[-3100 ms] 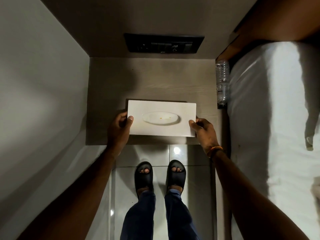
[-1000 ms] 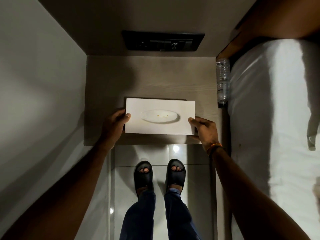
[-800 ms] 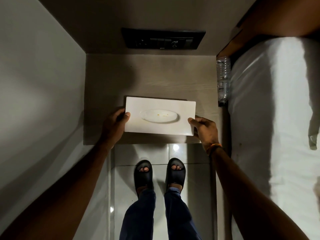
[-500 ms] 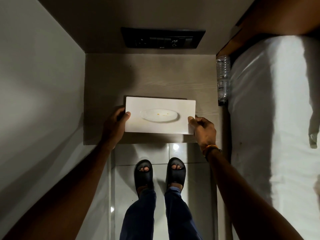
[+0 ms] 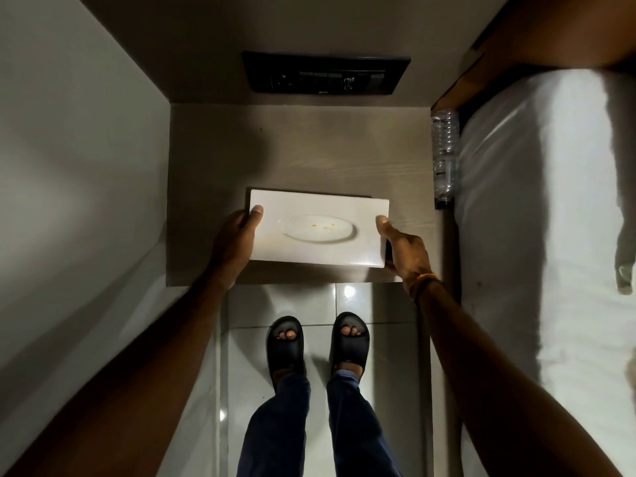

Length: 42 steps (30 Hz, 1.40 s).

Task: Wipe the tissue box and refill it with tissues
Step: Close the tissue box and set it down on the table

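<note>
A white rectangular tissue box [image 5: 316, 247] with an oval opening on top sits over the near part of a wooden bedside table [image 5: 292, 156]. A few small orange specks show inside the oval. My left hand [image 5: 235, 242] grips the box's left end, thumb on its top. My right hand [image 5: 404, 247] grips the right end, thumb on the top edge. The box's right near corner looks slightly raised, showing a dark gap under it. No tissues or cloth are in sight.
A clear plastic water bottle [image 5: 445, 156] lies in the gap between the table and the white bed [image 5: 550, 235] on the right. A black switch panel [image 5: 325, 73] is on the back wall. A grey wall closes the left side. My sandalled feet stand on glossy tiles.
Both hands have kept hold of the box ends throughout. The box has shifted slightly away from the table's front edge and my thumbs have slid a little further onto its top.
</note>
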Tool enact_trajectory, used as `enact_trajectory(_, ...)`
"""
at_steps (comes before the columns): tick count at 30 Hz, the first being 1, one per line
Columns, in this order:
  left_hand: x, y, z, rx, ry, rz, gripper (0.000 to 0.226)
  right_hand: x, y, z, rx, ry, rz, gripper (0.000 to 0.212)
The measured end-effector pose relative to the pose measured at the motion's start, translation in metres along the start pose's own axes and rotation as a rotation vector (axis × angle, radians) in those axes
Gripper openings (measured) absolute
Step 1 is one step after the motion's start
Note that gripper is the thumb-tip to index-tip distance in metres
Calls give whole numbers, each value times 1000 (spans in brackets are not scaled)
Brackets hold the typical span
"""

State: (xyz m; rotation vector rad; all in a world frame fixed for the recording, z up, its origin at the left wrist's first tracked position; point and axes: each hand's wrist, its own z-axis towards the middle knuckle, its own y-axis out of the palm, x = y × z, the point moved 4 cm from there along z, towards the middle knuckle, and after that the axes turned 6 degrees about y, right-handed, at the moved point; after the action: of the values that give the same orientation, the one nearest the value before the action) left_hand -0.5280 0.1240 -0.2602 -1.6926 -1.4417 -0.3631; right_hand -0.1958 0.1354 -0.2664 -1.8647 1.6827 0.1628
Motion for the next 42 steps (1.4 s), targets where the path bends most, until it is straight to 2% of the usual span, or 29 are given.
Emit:
enact_trajectory(2,-2,-1,-1,10,1,19,68,-2,-1,-3,23,-4,11,69)
enact_trajectory(7,-3,0,-1,20,-150,-109,32,-4,0,-4,38,36,69,59)
enact_trajectory(10,-2,-2,3,11,-181,-95,43,-7,2,-7,35,44,74,46)
enact_trajectory(11,0,-2,4,11,-181,-93,44,-6,3,-6,28,61,76,50)
enact_trajectory(14,3,0,6,11,-177,-86,44,-3,2,1,-4,95,76,80)
enact_trajectory(16,3,0,7,15,-169,-90,46,-4,2,2,-24,99,84,86)
enact_trajectory(20,0,2,8,38,-211,-128,37,-9,2,1,-49,120,84,68)
enact_trajectory(22,-1,4,9,39,-231,-137,34,-7,2,4,-42,132,90,70)
enact_trajectory(26,1,4,11,39,-248,-106,53,-6,4,6,-44,141,103,73)
enact_trajectory(30,2,7,11,30,-252,-86,53,-9,2,5,-94,153,116,47)
enact_trajectory(35,4,10,5,32,-228,-81,55,-11,3,5,-109,149,95,53)
enact_trajectory(39,-1,5,-6,5,-212,-70,63,-6,2,7,-68,106,50,72)
enact_trajectory(40,-7,4,-9,3,-219,-73,64,-5,1,8,-52,90,38,72)
enact_trajectory(42,-30,5,-8,7,-225,-84,50,-4,-2,13,-26,65,16,59)
